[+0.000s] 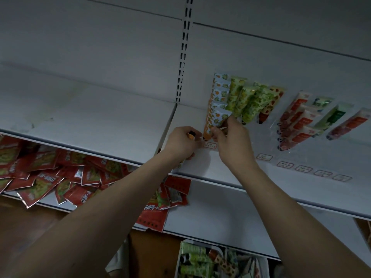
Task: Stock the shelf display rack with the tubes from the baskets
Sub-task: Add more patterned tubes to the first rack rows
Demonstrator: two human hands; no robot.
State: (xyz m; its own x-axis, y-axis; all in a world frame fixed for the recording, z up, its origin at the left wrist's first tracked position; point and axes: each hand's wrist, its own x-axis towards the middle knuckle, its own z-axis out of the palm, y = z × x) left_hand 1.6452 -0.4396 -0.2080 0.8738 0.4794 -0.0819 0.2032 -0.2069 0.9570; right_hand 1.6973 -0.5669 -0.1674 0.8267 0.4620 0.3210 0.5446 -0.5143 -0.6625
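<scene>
While my left hand [181,144] curls round a small orange-capped tube [191,135] at the white shelf's front edge [202,167], my right hand [230,135] pinches the orange-patterned tube [215,117] in the clear display rack [275,125]; I should seat it squarely before letting go.

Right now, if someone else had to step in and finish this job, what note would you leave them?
Left hand: curled round a tube with an orange cap, at the shelf's front edge.
Right hand: pinching the bottom of an orange-patterned tube in the leftmost column of the clear display rack.
Done: orange, green tubes and red-and-white tubes already fill several columns.
Left: seat these two tubes, then bring up more from the basket below the shelves, which has plenty in it.
</scene>
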